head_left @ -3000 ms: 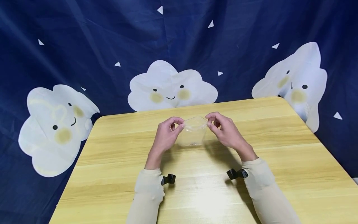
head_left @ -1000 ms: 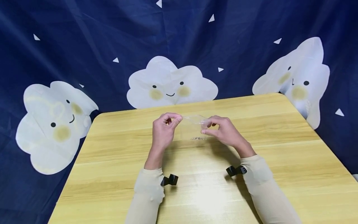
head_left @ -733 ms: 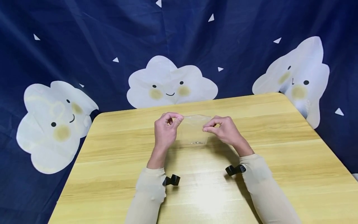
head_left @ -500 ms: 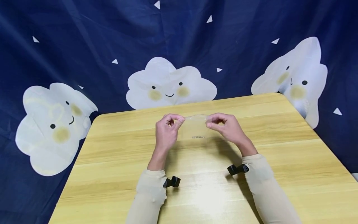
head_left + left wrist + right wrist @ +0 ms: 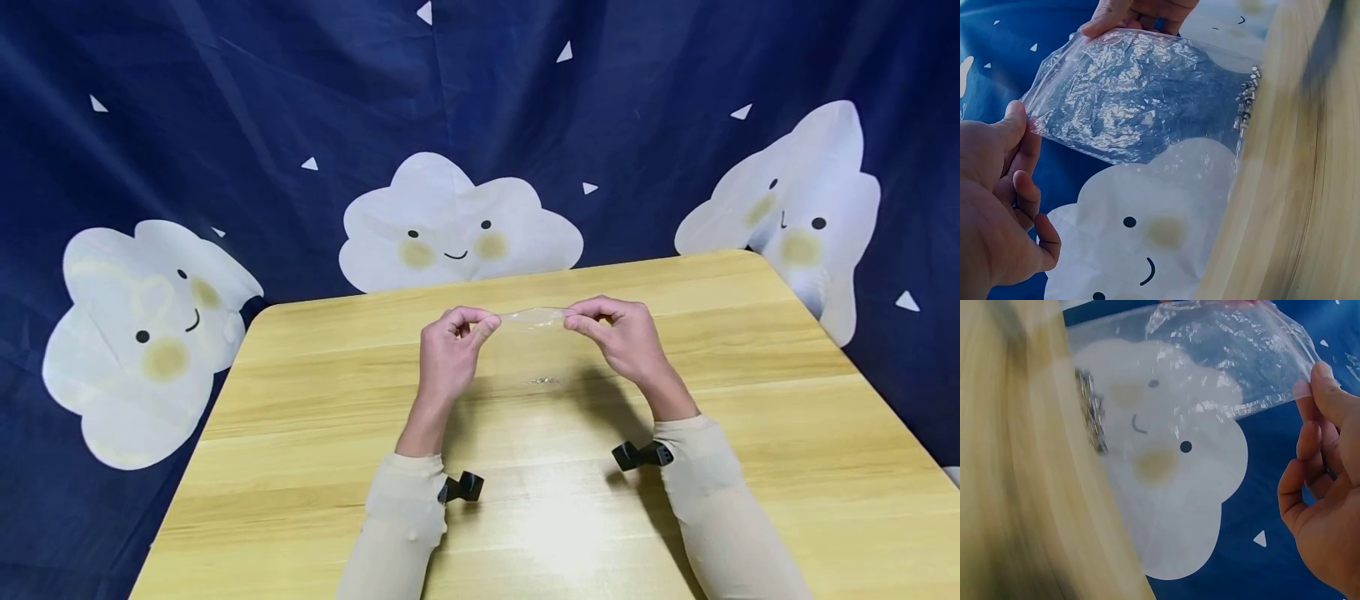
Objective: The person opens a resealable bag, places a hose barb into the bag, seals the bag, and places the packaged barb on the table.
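Note:
A clear plastic zip bag [image 5: 1147,100] is stretched between my two hands over the table. My left hand [image 5: 452,350] pinches its upper left corner between thumb and forefinger. At the upper right corner my right hand [image 5: 621,337] pinches it the same way. The bag's top edge [image 5: 534,315] runs nearly straight between the fingertips. Small shiny metal pieces [image 5: 1247,100] lie gathered in a row along the bag's bottom; in the right wrist view these metal pieces [image 5: 1090,411] are blurred. The other fingers of both hands are loosely curled.
The light wood-grain table [image 5: 300,467] has a rounded far edge. Behind it hangs a dark blue curtain [image 5: 270,75] with white smiling clouds [image 5: 442,208] and small triangles. Black wrist cameras [image 5: 462,487] sit on the inner sides of both beige sleeves [image 5: 405,517].
The bag's mouth, gaping at first, has come together into a nearly flat edge. My right hand dipped down the bag's side, then slid back up and out to the top right corner.

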The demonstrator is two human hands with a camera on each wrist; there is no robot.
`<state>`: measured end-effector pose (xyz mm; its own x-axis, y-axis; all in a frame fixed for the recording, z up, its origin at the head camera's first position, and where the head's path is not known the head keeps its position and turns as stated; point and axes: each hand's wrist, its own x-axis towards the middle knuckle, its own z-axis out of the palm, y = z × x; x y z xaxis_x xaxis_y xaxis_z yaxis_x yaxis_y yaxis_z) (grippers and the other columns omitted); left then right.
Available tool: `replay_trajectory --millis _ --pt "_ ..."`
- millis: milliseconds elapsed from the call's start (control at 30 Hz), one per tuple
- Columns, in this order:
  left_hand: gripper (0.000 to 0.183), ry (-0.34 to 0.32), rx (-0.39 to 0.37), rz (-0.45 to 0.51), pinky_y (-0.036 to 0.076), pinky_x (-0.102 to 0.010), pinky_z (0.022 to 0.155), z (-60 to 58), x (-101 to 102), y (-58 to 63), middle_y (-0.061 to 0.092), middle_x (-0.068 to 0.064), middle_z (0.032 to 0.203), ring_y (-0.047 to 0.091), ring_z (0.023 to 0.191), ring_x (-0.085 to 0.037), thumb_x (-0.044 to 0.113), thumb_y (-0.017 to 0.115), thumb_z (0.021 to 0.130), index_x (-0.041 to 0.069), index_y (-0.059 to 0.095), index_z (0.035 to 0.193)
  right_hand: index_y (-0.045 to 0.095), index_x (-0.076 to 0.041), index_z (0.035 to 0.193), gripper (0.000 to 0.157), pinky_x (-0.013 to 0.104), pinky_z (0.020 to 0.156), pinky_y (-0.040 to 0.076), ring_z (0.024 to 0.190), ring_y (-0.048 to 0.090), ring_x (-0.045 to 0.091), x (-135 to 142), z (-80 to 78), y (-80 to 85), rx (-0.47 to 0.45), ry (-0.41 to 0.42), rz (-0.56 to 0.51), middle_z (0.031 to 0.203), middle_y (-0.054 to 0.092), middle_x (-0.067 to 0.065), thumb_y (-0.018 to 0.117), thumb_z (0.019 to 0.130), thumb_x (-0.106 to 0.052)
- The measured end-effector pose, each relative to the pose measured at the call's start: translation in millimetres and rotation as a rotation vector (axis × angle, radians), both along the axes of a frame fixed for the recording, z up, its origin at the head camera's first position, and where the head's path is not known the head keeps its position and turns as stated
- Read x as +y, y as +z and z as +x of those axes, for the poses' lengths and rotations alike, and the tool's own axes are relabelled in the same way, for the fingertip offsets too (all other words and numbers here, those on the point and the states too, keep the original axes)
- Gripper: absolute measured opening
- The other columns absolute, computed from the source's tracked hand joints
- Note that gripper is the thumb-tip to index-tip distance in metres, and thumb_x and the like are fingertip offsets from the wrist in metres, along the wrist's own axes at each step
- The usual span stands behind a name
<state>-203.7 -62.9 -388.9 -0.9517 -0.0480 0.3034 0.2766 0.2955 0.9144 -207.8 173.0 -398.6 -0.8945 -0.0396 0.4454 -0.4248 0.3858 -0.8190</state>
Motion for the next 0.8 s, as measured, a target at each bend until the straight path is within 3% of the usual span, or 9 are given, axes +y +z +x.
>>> replay_trajectory --millis 233,400,633,800 --pt "0.023 -0.046 0.065 -0.032 0.034 -0.022 0.061 0.3 3 -1.0 0.056 -0.002 0.071 0.043 0.068 -0.016 0.034 0.069 0.086 0.012 0.076 0.091 0.077 -0.007 0.090 0.012 0.016 0.069 0.047 0.071 0.061 -0.001 4 0.1 2.8 -0.017 -0.021 -0.043 0.083 0.074 -0.008 0.074 0.084 -0.017" --pt "0.022 -0.042 0.101 -0.073 0.034 -0.022 0.060 0.4 3 -0.9 0.057 -0.002 0.071 0.043 0.068 -0.015 0.032 0.068 0.087 0.012 0.076 0.091 0.076 -0.002 0.090 0.008 0.015 0.068 0.046 0.069 0.059 -0.004 2 4.9 11.0 -0.030 -0.022 -0.057 0.078 0.071 -0.013 0.073 0.084 -0.008" --pt "0.021 -0.040 0.142 -0.136 0.033 -0.023 0.059 0.1 2 -1.7 0.055 -0.008 0.067 0.043 0.066 -0.015 0.030 0.068 0.089 0.010 0.074 0.090 0.070 0.004 0.081 0.002 0.013 0.067 0.042 0.067 0.052 -0.001 -4 14.8 26.1 0.145 -0.002 0.041 0.075 0.069 0.014 0.070 0.083 0.006" --pt "0.021 -0.051 0.157 -0.137 0.034 -0.023 0.059 0.4 3 -2.5 0.057 -0.005 0.068 0.044 0.066 -0.015 0.030 0.068 0.088 0.010 0.074 0.090 0.073 -0.004 0.083 0.006 0.012 0.069 0.040 0.071 0.050 0.000 2 4.9 11.7 0.204 -0.009 0.071 0.078 0.070 0.008 0.073 0.081 0.003"
